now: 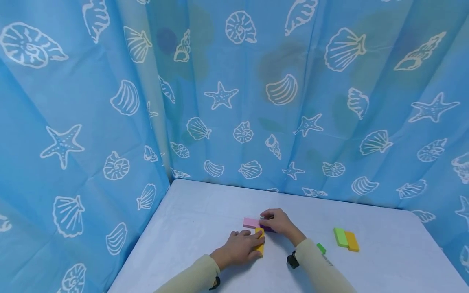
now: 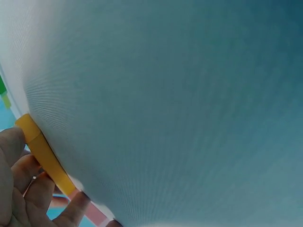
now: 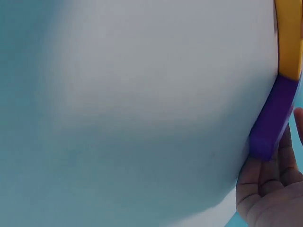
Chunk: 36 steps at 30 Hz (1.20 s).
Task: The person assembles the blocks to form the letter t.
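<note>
A yellow-orange block (image 1: 259,248) lies lengthwise toward me on the white table, and my left hand (image 1: 239,246) holds it from the left. In the left wrist view the thumb is at one end of that block (image 2: 49,163), with the fingers along its side. My right hand (image 1: 280,223) grips a purple block (image 1: 266,228) just beyond it. The right wrist view has the purple block (image 3: 273,118) end to end with the yellow-orange one (image 3: 289,40), fingertips at its outer end. Left of the purple block sits a pink block (image 1: 250,222).
To the right, a lime green block (image 1: 340,237) and another orange block (image 1: 352,241) lie side by side on the white table (image 1: 198,211). A green block (image 1: 321,248) is partly hidden by the right sleeve. Blue shell-patterned curtains (image 1: 220,142) hang behind and at the left.
</note>
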Available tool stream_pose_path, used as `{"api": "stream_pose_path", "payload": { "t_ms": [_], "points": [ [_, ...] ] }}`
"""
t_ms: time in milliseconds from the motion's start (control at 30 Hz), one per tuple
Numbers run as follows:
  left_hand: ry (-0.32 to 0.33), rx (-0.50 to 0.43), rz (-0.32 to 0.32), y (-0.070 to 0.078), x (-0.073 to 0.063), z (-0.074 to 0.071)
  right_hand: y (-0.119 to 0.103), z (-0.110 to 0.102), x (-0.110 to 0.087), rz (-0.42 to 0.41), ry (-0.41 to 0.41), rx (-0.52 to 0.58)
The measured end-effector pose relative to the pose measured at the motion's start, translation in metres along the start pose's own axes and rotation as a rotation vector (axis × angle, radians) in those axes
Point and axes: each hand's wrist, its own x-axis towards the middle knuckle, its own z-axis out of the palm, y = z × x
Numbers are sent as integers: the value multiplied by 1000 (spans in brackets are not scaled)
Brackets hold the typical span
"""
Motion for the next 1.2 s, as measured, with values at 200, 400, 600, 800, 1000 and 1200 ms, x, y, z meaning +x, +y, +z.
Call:
{"api": "stream_pose_path", "payload": {
  "t_ms": [200, 400, 600, 800, 1000, 1200],
  "points": [
    [2, 4, -9, 2, 1, 3, 12, -17, -6, 17, 45, 3],
    [9, -3, -23, -2, 0, 4, 22, -23, -7, -17, 18, -2],
    [11, -8, 1, -2, 0, 5, 30, -17, -8, -46, -22, -25],
    [17, 0, 15, -2, 3, 8, 27, -16, -11, -45, -35, -28],
    [24, 4, 7, -3, 4, 8, 25, -17, -10, -53, -43, -35],
    [22, 7, 11, -2, 3, 8, 25, -19, -8, -54, -72, -31]
  ]
}}
